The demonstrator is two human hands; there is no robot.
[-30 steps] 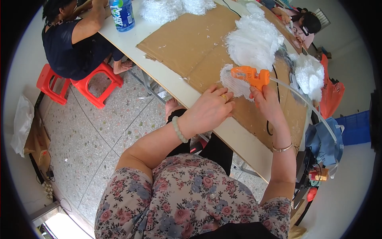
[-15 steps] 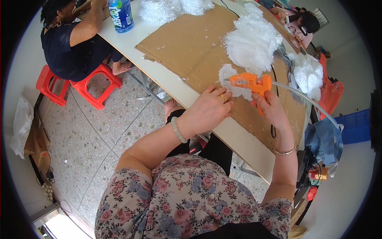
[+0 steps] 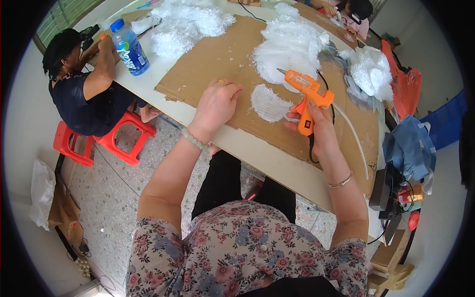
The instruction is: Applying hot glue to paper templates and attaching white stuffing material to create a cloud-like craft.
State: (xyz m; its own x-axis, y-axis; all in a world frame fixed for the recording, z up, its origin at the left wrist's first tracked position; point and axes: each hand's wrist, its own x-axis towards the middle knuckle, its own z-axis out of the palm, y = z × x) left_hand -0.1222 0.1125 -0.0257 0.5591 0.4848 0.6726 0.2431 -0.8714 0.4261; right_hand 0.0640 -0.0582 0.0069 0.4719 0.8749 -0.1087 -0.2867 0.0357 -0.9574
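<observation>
My right hand grips the handle of an orange hot glue gun, its nozzle tilted up to the left. A long translucent glue stick trails from its rear. Just left of the gun lies a round white ribbed piece with ragged edges, flat on the brown cardboard sheet. Over the cardboard, left of that piece, my left hand is closed with fingertips pinched together. Whatever it may hold is too small or hidden. Beyond the gun sits a pile of fluffy white pieces.
Another white fibrous heap lies at the far left, beside a blue bottle. More white fluff is at the right. A person sits on a red stool at left; another works at far right. A black cord hangs from the gun.
My left hand has left the round white piece, moving left, fingers now pinched. The glue gun has swung nozzle-up and no longer covers the piece. The view has shifted, showing more of the table's far side.
</observation>
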